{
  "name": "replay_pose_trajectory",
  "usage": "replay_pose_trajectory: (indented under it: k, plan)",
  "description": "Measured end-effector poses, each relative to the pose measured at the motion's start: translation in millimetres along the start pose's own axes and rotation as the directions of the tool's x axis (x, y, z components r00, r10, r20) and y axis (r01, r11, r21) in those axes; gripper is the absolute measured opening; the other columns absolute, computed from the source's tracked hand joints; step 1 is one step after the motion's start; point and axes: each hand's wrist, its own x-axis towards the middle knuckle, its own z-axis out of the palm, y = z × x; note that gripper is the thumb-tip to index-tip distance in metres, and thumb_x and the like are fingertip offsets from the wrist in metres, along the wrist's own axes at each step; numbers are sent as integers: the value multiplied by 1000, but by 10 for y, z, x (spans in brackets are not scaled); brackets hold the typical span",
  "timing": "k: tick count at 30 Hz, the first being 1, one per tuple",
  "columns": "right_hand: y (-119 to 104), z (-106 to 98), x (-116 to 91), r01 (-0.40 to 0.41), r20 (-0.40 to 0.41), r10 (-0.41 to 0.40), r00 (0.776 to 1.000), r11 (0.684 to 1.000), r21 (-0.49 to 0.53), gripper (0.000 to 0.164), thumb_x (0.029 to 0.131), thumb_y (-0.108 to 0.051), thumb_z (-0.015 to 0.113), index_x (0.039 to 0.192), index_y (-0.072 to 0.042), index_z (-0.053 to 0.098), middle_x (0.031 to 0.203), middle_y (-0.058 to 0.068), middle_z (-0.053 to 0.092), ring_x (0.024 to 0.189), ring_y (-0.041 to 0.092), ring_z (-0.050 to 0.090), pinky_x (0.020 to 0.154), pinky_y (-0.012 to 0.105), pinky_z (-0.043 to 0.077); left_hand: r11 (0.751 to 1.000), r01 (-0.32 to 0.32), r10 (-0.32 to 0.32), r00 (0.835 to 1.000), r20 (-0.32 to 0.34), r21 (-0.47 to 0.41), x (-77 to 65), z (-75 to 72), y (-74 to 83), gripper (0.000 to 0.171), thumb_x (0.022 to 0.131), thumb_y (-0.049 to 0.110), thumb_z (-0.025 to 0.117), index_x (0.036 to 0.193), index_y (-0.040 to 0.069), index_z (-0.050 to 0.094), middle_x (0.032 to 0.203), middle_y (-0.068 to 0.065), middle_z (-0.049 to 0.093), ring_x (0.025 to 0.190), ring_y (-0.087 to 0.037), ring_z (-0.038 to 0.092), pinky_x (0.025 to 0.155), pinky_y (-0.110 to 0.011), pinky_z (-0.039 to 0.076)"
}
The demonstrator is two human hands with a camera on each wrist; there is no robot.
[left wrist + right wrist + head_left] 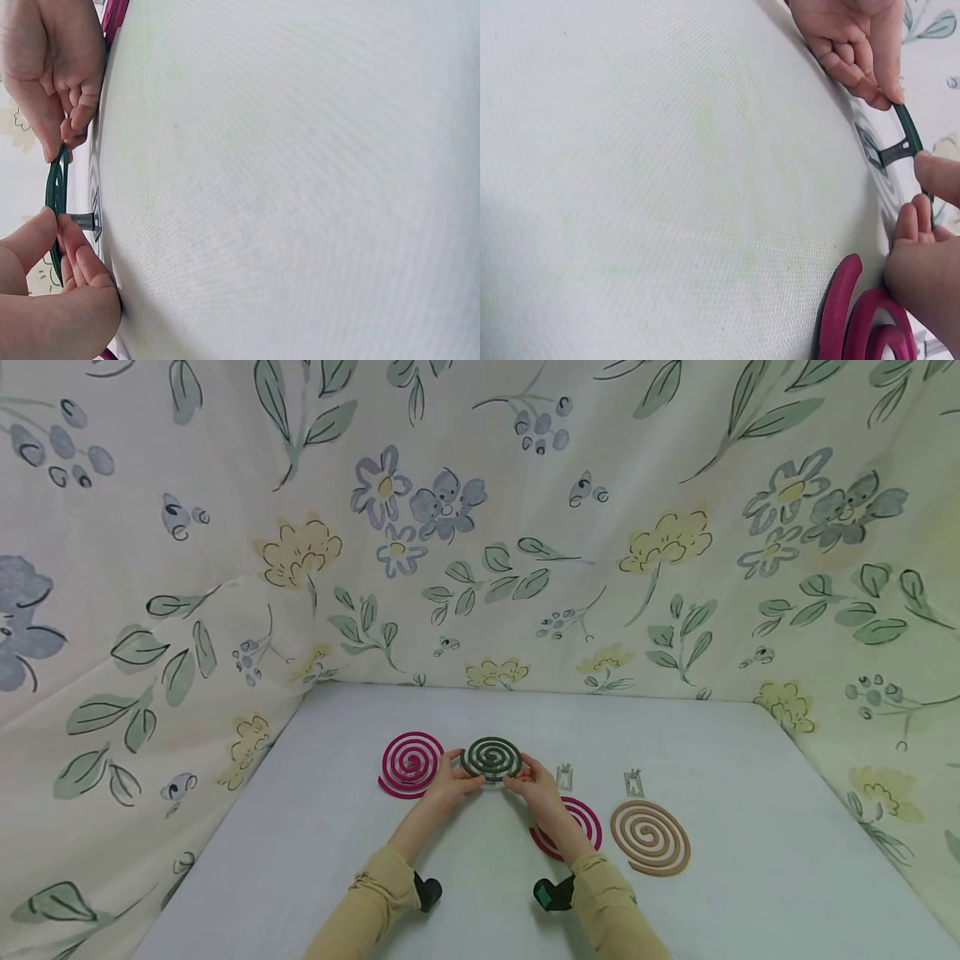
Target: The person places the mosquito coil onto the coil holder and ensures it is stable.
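Observation:
Both hands hold a dark green mosquito coil (pixel 491 757) level by its near left and right edges. My left hand (pixel 452 782) pinches one side between thumb and fingers; my right hand (pixel 536 783) pinches the other. Beneath the coil stands a small metal coil stand (pixel 895 152), its upright piece meeting the coil's underside in both wrist views. Whether the coil is fixed on that upright, I cannot tell. A magenta coil (pixel 412 763) lies beside my left hand. Another magenta coil (pixel 597 831) lies partly hidden under my right forearm.
To the right lies a tan coil (pixel 647 836). Two flat metal stands (pixel 565 777) rest on the white table (pixel 300 860), one near my right hand and one behind the tan coil. Floral fabric (pixel 495 618) hangs behind and at both sides.

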Motion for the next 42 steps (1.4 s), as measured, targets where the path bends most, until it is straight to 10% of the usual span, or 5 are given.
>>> replay_pose_trajectory:
  k: [42]
  plan:
    - [-1, 5, 0, -19, -21, 19, 1000, 1000, 24, 63, 85, -2, 65, 141, 4, 36, 86, 1, 46, 80, 11, 43, 64, 14, 43, 1000, 6, -6, 1000, -3, 27, -4, 7, 10, 74, 86, 0, 64, 143, -2, 16, 113, -29, 63, 78, -3, 58, 76, -24, 48]
